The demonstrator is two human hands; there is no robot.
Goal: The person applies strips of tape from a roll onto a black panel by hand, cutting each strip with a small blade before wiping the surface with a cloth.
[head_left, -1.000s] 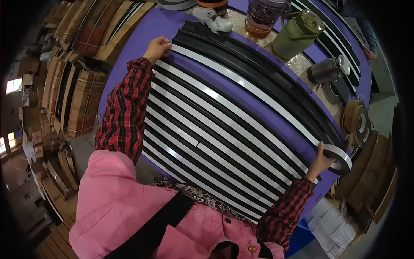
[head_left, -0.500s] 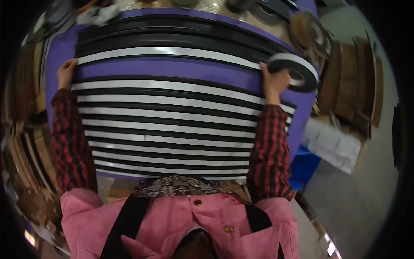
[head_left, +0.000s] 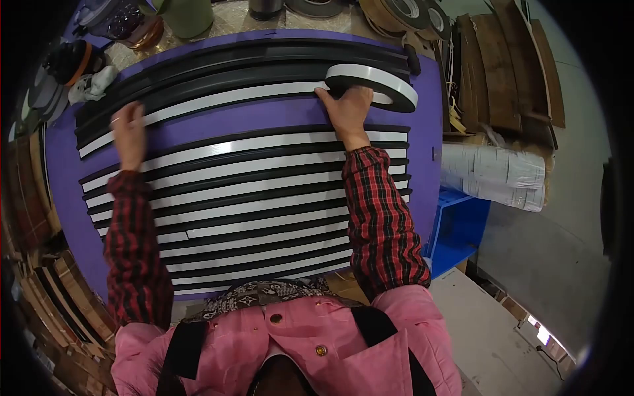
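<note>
Black strips with white tape (head_left: 244, 143) lie in rows across a purple board (head_left: 422, 125). Higher up, a separate black strip carries a white tape line (head_left: 218, 104). My right hand (head_left: 350, 112) holds a roll of white tape (head_left: 403, 86), its fingers inside the ring and its thumb at the white line. My left hand (head_left: 130, 135) is over the left part of that strip, fingers partly spread and slightly blurred, holding nothing visible. More black strips (head_left: 264, 53) without white lines lie along the board's far edge.
Tape rolls (head_left: 403, 8), a green container (head_left: 187, 16) and a crumpled white piece (head_left: 92, 84) stand beyond the board. Cardboard pieces (head_left: 492, 72) are at the right, above a wrapped white bundle (head_left: 495, 173) and a blue bin (head_left: 456, 231).
My left hand has left the strip's left end and moved inward along it. My right hand has shifted left along the strip with the tape roll. The view has turned and shifted.
</note>
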